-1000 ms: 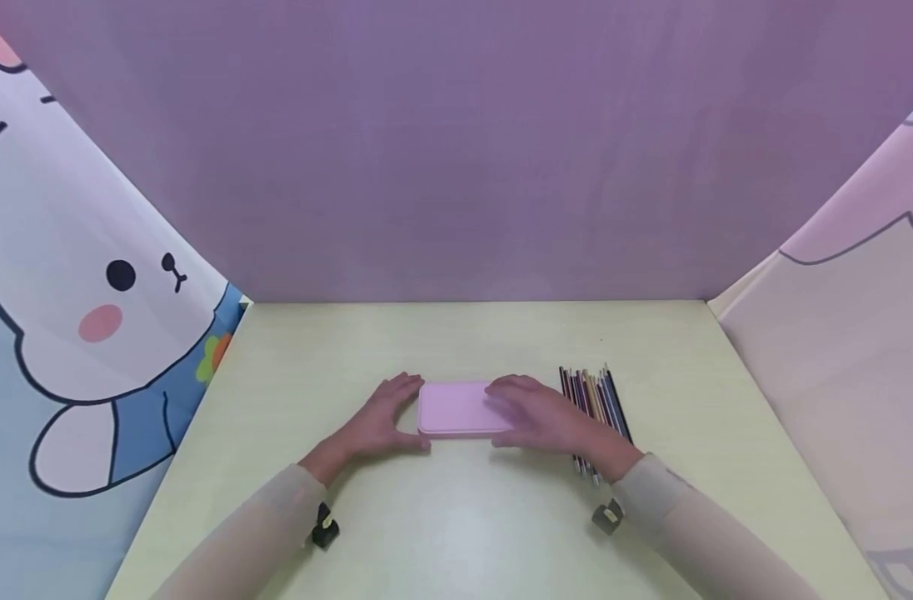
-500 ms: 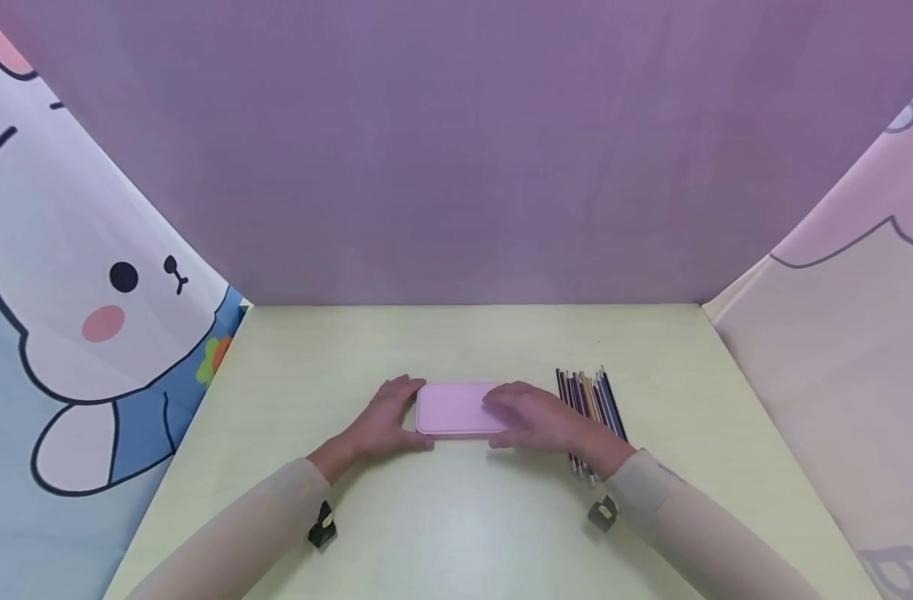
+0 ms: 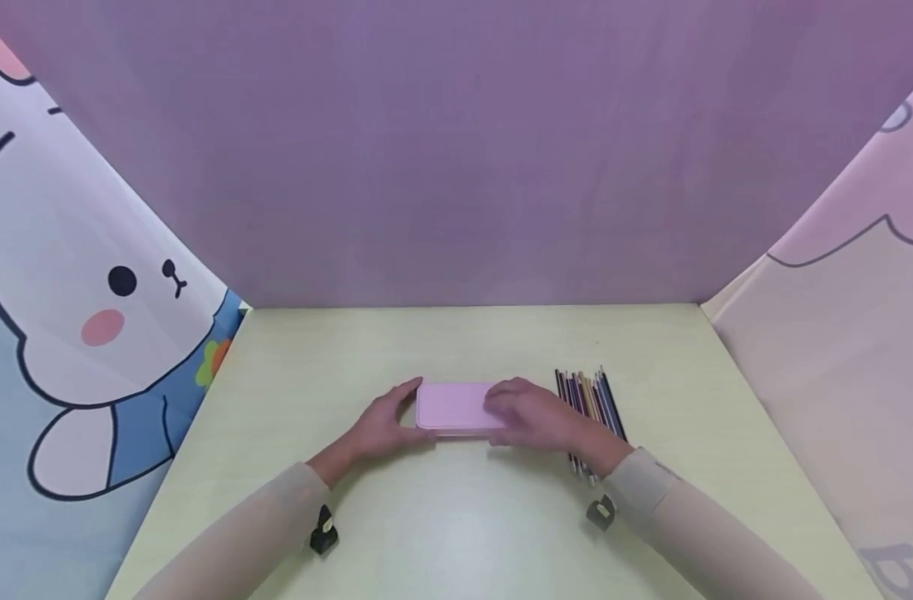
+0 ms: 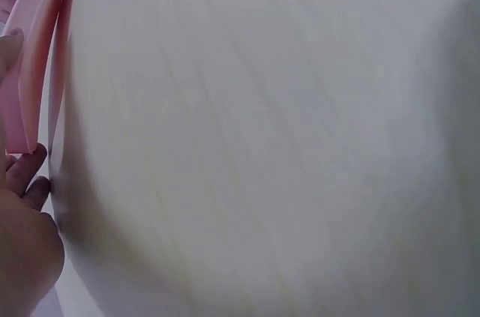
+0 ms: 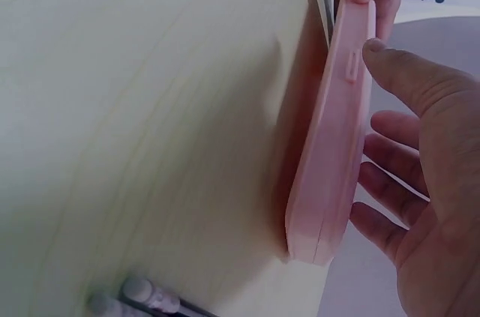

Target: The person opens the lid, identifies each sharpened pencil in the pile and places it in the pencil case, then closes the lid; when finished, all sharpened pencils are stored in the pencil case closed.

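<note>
A pink pencil case (image 3: pixel 451 406) lies flat with its lid closed in the middle of the table. My left hand (image 3: pixel 379 427) grips its left end, thumb along the front side and fingers round the far corner. Over the right part of the lid lies my right hand (image 3: pixel 541 417), its fingers spread and touching the top. The right wrist view shows the right thumb (image 5: pixel 409 77) at the lid's edge beside a small latch (image 5: pixel 352 66) on the case (image 5: pixel 326 159). From the left wrist, the left thumb (image 4: pixel 9 49) presses on the case's side.
Several pencils (image 3: pixel 606 400) lie side by side right of the case, partly hidden under the right forearm. Pencil ends (image 5: pixel 150 292) show in the right wrist view. A purple panel (image 3: pixel 456 167) stands behind the pale table (image 3: pixel 456 533), with printed cloths at both sides.
The left thumb has moved slightly up onto the front side of the pencil case. The right hand has barely moved and stays on the lid.
</note>
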A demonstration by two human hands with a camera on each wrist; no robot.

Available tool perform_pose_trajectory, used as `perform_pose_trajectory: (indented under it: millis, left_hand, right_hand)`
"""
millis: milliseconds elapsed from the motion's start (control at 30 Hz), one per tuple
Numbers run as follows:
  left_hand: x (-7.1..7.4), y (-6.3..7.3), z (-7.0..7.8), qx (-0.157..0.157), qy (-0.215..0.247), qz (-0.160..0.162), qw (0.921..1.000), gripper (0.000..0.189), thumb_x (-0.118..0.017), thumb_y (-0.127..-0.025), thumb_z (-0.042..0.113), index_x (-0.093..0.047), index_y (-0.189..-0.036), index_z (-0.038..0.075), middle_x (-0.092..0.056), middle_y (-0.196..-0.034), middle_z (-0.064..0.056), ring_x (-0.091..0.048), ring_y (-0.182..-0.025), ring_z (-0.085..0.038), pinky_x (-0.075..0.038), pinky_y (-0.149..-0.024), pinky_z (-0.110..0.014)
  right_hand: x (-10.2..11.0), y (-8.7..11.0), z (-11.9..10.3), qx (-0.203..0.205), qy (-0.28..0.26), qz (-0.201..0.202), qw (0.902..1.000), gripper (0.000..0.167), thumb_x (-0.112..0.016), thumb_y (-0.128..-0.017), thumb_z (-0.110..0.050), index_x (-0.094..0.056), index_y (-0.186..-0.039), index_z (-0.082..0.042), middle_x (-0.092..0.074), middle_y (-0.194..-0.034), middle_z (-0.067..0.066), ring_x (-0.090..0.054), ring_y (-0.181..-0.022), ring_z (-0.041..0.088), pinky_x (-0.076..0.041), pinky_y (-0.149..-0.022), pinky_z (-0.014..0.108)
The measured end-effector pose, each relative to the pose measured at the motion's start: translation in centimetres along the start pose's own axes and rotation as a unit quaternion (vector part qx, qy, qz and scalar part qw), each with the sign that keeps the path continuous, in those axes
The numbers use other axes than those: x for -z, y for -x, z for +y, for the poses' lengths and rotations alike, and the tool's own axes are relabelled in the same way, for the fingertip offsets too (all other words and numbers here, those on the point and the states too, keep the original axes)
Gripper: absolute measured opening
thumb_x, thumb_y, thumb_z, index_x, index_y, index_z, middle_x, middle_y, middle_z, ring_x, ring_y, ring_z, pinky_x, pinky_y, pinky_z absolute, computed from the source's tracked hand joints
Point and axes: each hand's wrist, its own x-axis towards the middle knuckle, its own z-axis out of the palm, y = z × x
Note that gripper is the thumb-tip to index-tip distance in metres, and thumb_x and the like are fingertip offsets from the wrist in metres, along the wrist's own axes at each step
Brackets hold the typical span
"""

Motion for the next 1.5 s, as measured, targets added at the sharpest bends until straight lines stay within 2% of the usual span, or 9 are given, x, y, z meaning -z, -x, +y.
perform_pose_trajectory:
  millis: [300,667,933,1067,1200,1333,1500]
  left_hand:
    - [0.4,-0.3,0.3,0.009,0.075,0.003,0.9971,0.093,-0.087,-0.08,0.043,-0.043,-0.156,0.013,-0.047,-0.158,-0.009,-0.038,-0.151,-0.031,-0.03,-0.126,-0.046]
    - [0.4,-0.6,-0.1,0.017,0.085,-0.01,0.9962,0.089,-0.083,-0.083,0.047,-0.044,-0.155,0.012,-0.051,-0.155,-0.008,-0.043,-0.147,-0.03,-0.033,-0.124,-0.046]
    - [0.7,-0.7,0.0,0.02,0.092,-0.015,0.9954,0.087,-0.08,-0.086,0.048,-0.043,-0.156,0.01,-0.053,-0.153,-0.01,-0.046,-0.145,-0.032,-0.033,-0.124,-0.052]
    - [0.9,-0.6,0.1,0.018,0.108,-0.028,0.9936,0.09,-0.082,-0.086,0.046,-0.041,-0.157,0.009,-0.05,-0.155,-0.011,-0.041,-0.148,-0.034,-0.029,-0.125,-0.052]
    - [0.8,-0.7,0.0,0.015,0.116,-0.033,0.9925,0.093,-0.084,-0.084,0.045,-0.039,-0.157,0.009,-0.048,-0.157,-0.012,-0.038,-0.15,-0.034,-0.028,-0.126,-0.051]
    - [0.6,-0.8,-0.2,0.019,0.111,-0.023,0.9933,0.093,-0.085,-0.082,0.046,-0.041,-0.157,0.011,-0.05,-0.156,-0.009,-0.04,-0.149,-0.032,-0.031,-0.125,-0.049]
    - [0.5,-0.8,-0.3,0.032,0.099,-0.014,0.9945,0.093,-0.086,-0.079,0.05,-0.046,-0.155,0.014,-0.053,-0.154,-0.006,-0.043,-0.147,-0.029,-0.033,-0.124,-0.048]
  right_hand:
    - [0.5,-1.2,-0.7,0.032,0.046,0.032,0.9979,0.044,-0.078,-0.09,-0.04,-0.072,-0.125,-0.016,-0.067,-0.131,0.001,-0.062,-0.121,0.02,-0.055,-0.105,0.04]
    - [0.9,-2.5,-1.7,0.026,0.107,0.016,0.9938,0.037,-0.074,-0.09,-0.039,-0.074,-0.121,-0.018,-0.07,-0.12,-0.003,-0.064,-0.108,0.013,-0.057,-0.095,0.031]
    - [1.2,-3.2,-2.3,0.079,0.176,0.023,0.981,0.028,-0.071,-0.09,-0.033,-0.074,-0.113,-0.017,-0.072,-0.107,-0.003,-0.066,-0.095,0.011,-0.06,-0.084,0.028]
    - [1.3,-3.5,-2.4,0.081,0.196,0.013,0.9772,0.025,-0.072,-0.089,-0.033,-0.074,-0.108,-0.018,-0.072,-0.102,-0.005,-0.065,-0.087,0.009,-0.06,-0.077,0.026]
    - [1.3,-3.6,-2.4,0.08,0.2,0.006,0.9765,0.025,-0.072,-0.089,-0.033,-0.074,-0.107,-0.017,-0.072,-0.101,-0.004,-0.066,-0.087,0.009,-0.061,-0.078,0.026]
    - [1.1,-3.6,-2.2,0.086,0.195,0.01,0.9769,0.025,-0.073,-0.088,-0.032,-0.075,-0.108,-0.017,-0.073,-0.103,-0.004,-0.067,-0.09,0.011,-0.061,-0.081,0.027]
    - [0.9,-3.5,-1.7,0.066,0.16,0.013,0.9849,0.033,-0.075,-0.086,-0.032,-0.075,-0.115,-0.016,-0.073,-0.112,-0.004,-0.066,-0.101,0.012,-0.059,-0.092,0.029]
